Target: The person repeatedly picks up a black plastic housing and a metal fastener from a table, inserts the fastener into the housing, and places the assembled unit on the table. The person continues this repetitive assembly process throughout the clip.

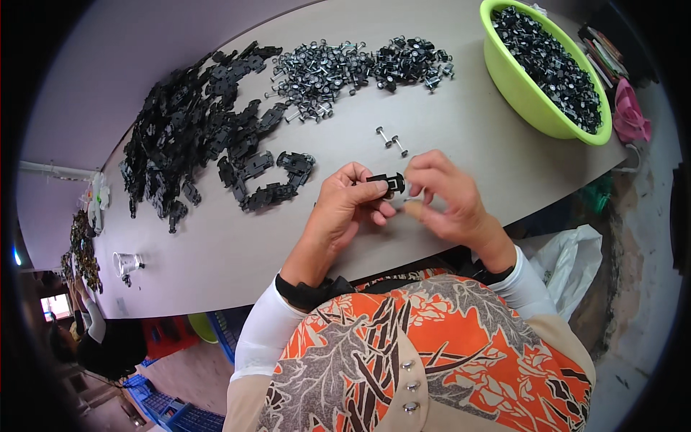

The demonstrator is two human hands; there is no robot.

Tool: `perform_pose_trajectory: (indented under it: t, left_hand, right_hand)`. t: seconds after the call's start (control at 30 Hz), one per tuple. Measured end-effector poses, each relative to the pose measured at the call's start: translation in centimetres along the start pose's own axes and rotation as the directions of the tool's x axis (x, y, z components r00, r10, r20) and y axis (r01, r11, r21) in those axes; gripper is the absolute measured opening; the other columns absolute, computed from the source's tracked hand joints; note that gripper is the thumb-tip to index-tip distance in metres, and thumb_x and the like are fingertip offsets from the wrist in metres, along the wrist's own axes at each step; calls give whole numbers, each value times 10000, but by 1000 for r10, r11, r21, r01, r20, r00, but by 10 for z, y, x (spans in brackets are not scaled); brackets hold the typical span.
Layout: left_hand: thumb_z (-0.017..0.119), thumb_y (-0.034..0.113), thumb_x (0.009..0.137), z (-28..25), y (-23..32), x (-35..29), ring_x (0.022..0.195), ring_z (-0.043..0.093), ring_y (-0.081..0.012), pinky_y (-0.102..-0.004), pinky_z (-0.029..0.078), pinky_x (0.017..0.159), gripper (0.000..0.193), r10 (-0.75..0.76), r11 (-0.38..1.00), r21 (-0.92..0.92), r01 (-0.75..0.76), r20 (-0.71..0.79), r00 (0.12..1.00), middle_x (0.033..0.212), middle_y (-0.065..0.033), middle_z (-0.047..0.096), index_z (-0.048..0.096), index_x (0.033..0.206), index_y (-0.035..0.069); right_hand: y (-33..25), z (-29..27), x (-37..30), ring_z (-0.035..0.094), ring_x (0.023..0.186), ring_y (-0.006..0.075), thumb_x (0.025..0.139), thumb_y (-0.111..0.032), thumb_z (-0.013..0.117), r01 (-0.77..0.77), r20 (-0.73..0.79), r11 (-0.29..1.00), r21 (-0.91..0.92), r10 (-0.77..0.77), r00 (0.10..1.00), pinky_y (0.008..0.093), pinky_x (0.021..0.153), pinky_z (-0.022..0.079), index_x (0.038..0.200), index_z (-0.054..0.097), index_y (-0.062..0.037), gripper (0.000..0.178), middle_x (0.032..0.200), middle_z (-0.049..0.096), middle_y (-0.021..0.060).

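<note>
My left hand (344,204) is closed on a black plastic toy car chassis (386,183), pinched between thumb and fingers above the table. Just to its right is my right hand (448,196), its fingers curled toward the chassis's end and slightly blurred. Something small and silvery shows by its thumb, too unclear to name. Beyond the hands, two loose wheel axles (389,140) with black wheels lie on the table. A short curved row of black chassis (270,189) sits left of my left hand.
A large heap of black chassis (180,119) covers the table's left. Wheel axles (324,72) are piled at the back. The green basin (529,119) at right holds many small black wheel parts. A clear cup (126,264) stands far left. Another person (97,335) is at lower left.
</note>
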State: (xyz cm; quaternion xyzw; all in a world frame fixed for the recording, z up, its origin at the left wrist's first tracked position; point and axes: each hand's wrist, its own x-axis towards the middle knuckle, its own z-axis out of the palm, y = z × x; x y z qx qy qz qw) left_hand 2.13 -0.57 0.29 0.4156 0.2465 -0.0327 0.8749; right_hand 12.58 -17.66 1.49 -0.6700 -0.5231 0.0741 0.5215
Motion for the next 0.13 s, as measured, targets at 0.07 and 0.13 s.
perform_pose_trajectory:
  t: [0.07, 0.13]
  left_hand:
    - [629, 34, 823, 2, -1, -2, 624, 654, -201, -282, 545, 509, 203, 2, 1000, 5, -2, 58, 998, 825, -95, 619, 512, 988, 20]
    - [628, 42, 831, 1, -3, -2, 662, 670, -225, -284, 554, 529, 251, -25, 1000, 5, 25, 99, 995, 866, -161, 633, 505, 1044, -5]
  right_hand:
    - [3, 8, 1, 607, 728, 174, 682, 29, 702, 73, -16, 995, -62, -75, 997, 270, 562, 505, 1012, 590, -46, 356, 960, 555, 87]
    - [7, 10, -1, 615, 749, 189, 686, 25, 707, 100, -4, 989, -107, -101, 995, 257, 569, 512, 1020, 590, -54, 363, 993, 564, 91]
